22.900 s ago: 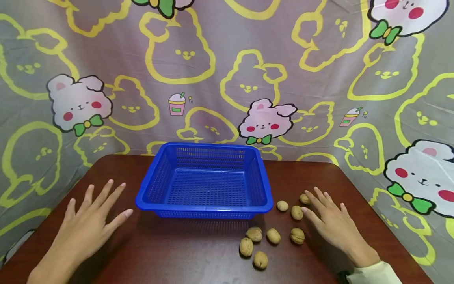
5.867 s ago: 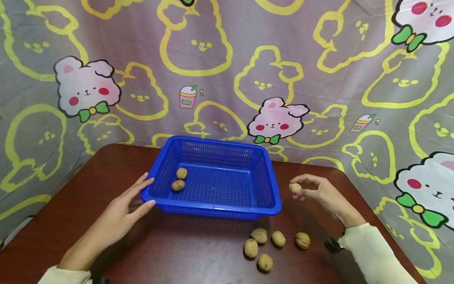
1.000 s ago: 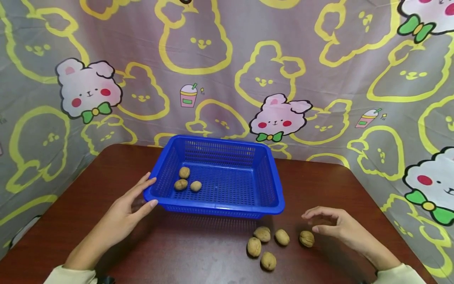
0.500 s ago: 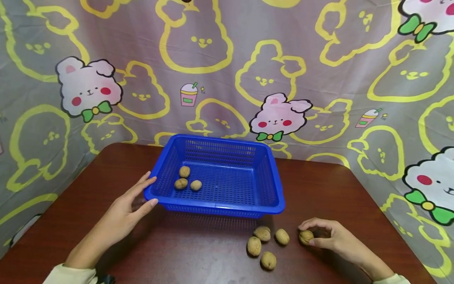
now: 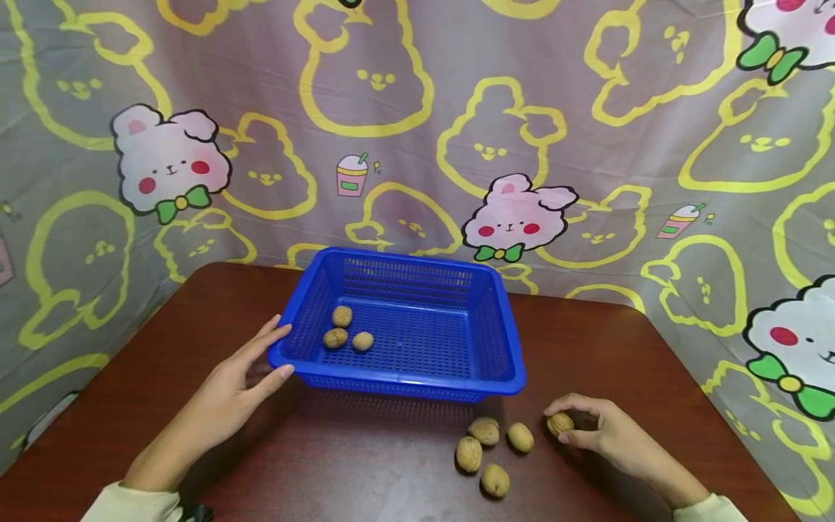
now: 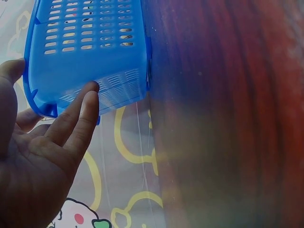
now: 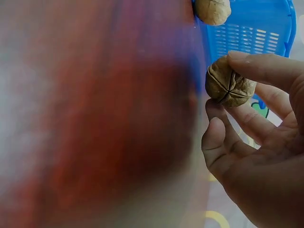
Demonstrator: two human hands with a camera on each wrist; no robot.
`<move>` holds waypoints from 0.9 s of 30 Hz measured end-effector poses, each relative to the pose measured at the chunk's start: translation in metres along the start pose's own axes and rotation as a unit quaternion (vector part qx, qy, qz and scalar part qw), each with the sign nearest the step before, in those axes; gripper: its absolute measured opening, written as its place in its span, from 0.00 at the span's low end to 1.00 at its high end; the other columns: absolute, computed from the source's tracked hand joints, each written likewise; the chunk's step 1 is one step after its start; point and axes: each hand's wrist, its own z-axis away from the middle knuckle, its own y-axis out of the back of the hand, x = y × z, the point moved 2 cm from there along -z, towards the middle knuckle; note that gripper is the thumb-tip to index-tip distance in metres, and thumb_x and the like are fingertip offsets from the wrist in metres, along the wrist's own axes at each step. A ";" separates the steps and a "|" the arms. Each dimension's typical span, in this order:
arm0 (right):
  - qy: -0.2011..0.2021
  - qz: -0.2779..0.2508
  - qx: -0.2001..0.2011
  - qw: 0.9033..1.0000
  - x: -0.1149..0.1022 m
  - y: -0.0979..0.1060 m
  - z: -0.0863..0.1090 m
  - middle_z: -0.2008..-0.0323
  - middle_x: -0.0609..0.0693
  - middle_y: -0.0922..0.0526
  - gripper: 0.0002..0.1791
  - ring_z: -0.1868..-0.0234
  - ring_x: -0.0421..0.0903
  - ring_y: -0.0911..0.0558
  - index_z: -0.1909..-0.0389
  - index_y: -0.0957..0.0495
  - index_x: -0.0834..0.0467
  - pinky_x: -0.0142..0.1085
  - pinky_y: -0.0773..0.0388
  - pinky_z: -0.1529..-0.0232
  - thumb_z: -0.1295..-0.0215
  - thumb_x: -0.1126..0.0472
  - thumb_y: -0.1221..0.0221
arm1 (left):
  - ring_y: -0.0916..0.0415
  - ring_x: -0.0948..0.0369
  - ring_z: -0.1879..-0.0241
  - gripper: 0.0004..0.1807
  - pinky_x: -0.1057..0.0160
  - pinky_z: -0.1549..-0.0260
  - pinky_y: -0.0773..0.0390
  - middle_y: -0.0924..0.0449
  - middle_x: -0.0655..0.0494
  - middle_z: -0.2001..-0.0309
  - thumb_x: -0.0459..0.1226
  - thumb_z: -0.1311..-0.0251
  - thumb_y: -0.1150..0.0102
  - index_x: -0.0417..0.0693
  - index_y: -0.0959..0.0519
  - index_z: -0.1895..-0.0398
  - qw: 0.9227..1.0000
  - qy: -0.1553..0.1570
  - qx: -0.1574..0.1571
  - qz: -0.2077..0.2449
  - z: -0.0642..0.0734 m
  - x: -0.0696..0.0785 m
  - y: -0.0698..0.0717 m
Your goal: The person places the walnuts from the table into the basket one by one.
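In the head view my right hand point(image 5: 616, 442) pinches a walnut point(image 5: 559, 424) between thumb and fingers, right of the other loose walnuts. The right wrist view shows this walnut point(image 7: 228, 85) held at the fingertips, its seams facing the camera. My left hand point(image 5: 228, 391) rests at the near left corner of a blue plastic basket point(image 5: 391, 380), thumb and fingertips on its rim. From the left wrist, other fairly straight fingers point(image 6: 85, 114) lie along the outside of the basket. Inside it, toward the left, sit three walnuts point(image 5: 342, 316).
Several walnuts point(image 5: 469, 454) lie on the brown table point(image 5: 339, 464) in front of the basket's right half. A patterned cloth point(image 5: 404, 65) hangs behind and beside the table. Another walnut point(image 7: 213, 10) shows at the top of the right wrist view.
My right hand has come down to the rightmost walnut, gripped it and shifted it slightly away. Since the older frames, three walnuts have moved into the basket. My left hand stays on the rim.
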 end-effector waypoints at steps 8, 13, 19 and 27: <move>-0.014 -0.086 -0.001 0.996 -0.012 0.011 -0.010 0.47 0.52 0.13 0.17 0.53 0.36 0.15 0.42 0.21 0.68 0.34 0.15 0.58 0.29 0.68 0.37 | 0.16 0.47 0.44 0.32 0.78 0.53 0.21 0.47 0.39 0.17 0.40 0.24 0.40 0.44 0.34 0.21 1.000 -0.006 0.008 -0.007 -0.001 -0.001 0.000; -0.024 -0.093 0.018 0.995 -0.023 0.021 -0.014 0.46 0.46 0.12 0.18 0.51 0.37 0.14 0.41 0.20 0.68 0.34 0.14 0.55 0.29 0.67 0.36 | 0.16 0.48 0.45 0.32 0.80 0.54 0.23 0.47 0.39 0.17 0.40 0.24 0.39 0.44 0.34 0.21 1.000 -0.009 0.008 -0.006 -0.001 -0.002 -0.001; -0.036 -0.110 0.027 0.993 -0.046 0.036 -0.027 0.44 0.42 0.13 0.19 0.46 0.39 0.14 0.39 0.20 0.65 0.35 0.14 0.51 0.28 0.66 0.36 | 0.16 0.48 0.45 0.32 0.76 0.53 0.20 0.46 0.38 0.17 0.40 0.24 0.39 0.42 0.34 0.22 1.000 -0.012 0.010 -0.006 -0.001 -0.001 -0.001; -0.032 -0.092 0.029 0.995 -0.082 0.045 -0.055 0.40 0.53 0.15 0.17 0.43 0.42 0.16 0.40 0.18 0.58 0.37 0.15 0.48 0.28 0.62 0.35 | 0.16 0.45 0.43 0.32 0.72 0.51 0.18 0.47 0.38 0.17 0.41 0.24 0.40 0.43 0.35 0.21 1.000 -0.004 0.006 -0.003 0.000 0.000 0.000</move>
